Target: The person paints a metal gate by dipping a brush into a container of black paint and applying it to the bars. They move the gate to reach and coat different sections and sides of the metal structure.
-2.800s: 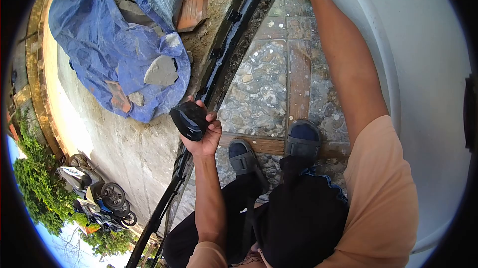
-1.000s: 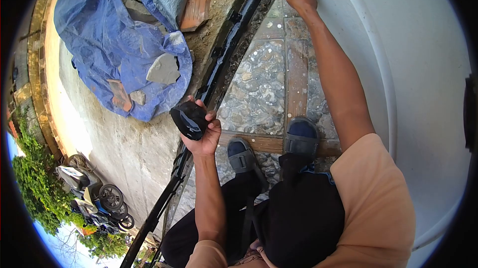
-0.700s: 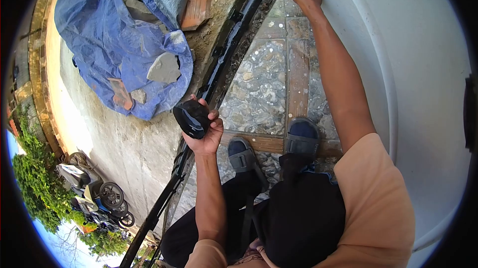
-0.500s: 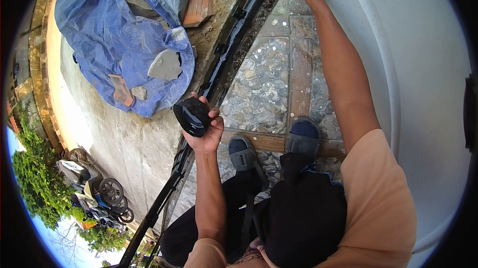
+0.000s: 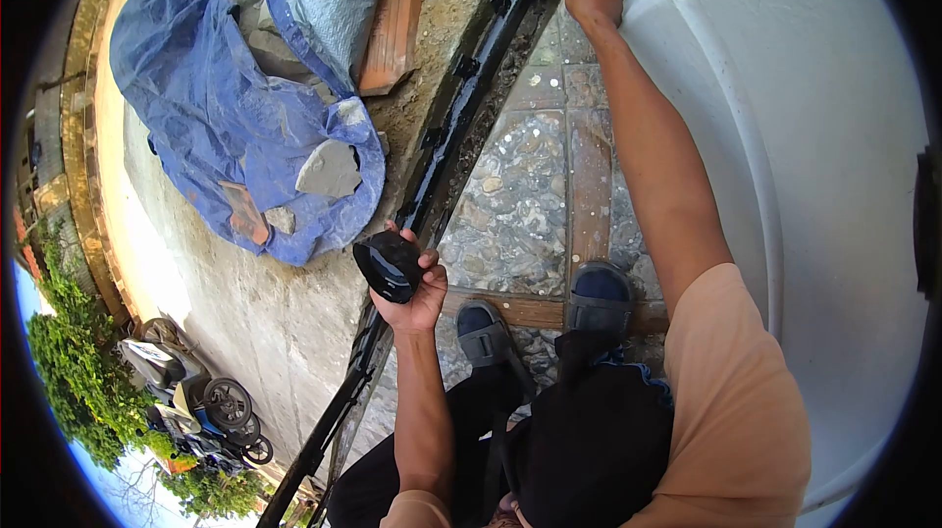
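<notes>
My left hand (image 5: 417, 300) is wrapped round a small black cup (image 5: 389, 267) whose inside looks wet and shiny. It is beside a long glossy black rail (image 5: 453, 116) that crosses the view diagonally. Near the top edge, my right hand (image 5: 595, 0) is closed in a fist beside the rail's upper part. What it grips is too hidden and blurred to make out.
A blue tarp sack (image 5: 226, 116) with rubble lies left of the rail, near a terracotta tile (image 5: 392, 27). Parked motorbikes (image 5: 196, 391) stand at lower left. A pale smooth wall (image 5: 844, 184) rises on the right. My sandalled feet stand on stone paving (image 5: 510, 204).
The view has shifted, so most of the scene sits lower in it. My right hand appears slightly lower and farther left. My left hand still holds the black cup.
</notes>
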Demonstrator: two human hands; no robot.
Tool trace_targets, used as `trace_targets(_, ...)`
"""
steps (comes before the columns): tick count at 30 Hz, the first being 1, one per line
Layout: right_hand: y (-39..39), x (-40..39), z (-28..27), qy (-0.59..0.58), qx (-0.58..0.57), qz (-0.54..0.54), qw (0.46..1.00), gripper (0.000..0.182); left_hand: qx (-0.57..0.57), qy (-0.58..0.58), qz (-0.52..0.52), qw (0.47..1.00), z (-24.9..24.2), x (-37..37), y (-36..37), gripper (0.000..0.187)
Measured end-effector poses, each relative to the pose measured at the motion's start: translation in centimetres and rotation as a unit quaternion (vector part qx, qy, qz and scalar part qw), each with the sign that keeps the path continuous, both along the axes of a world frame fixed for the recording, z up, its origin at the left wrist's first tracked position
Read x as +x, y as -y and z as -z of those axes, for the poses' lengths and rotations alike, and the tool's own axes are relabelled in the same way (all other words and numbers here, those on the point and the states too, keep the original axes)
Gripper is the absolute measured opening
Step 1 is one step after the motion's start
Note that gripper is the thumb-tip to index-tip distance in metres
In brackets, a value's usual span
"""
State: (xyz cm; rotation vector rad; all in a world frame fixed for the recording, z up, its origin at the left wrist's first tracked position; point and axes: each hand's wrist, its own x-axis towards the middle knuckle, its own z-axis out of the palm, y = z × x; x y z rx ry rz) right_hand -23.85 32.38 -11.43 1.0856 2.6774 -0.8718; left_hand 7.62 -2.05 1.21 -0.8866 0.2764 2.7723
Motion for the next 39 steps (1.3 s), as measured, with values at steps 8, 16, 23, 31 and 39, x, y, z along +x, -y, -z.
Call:
trace_targets(8, -0.3, -1.2, 0.4, 0.038, -0.028, -0.026, 0.999, 0.039, 0.011, -0.002, 0.009, 1.0, 0.3, -0.8, -0.3, 0.047)
trace_targets(16, -1.2, -1.5, -1.4, 0.042, 0.001, -0.106, 0.994, 0.038, -0.006, -0.008, 0.026, 1.0, 0.2, -1.5, -1.0, 0.044)
trace_targets(23, -1.8, -2.4, 1.1, -0.031, 0.03, -0.117, 0.992, 0.028, -0.013, -0.003, 0.017, 1.0, 0.1, -1.3, -0.3, 0.042)
trace_targets(31, -0.6, -1.7, 1.1, -0.055, 0.011, -0.097, 0.994, 0.031, -0.022, 0.01, 0.011, 1.0, -0.1, -1.1, -0.2, 0.042)
trace_targets(39, -1.0, -1.5, 1.8, -0.084, 0.014, -0.04, 0.996, 0.029, -0.02, 0.01, 0.015, 1.0, -0.2, -1.4, -0.2, 0.042)
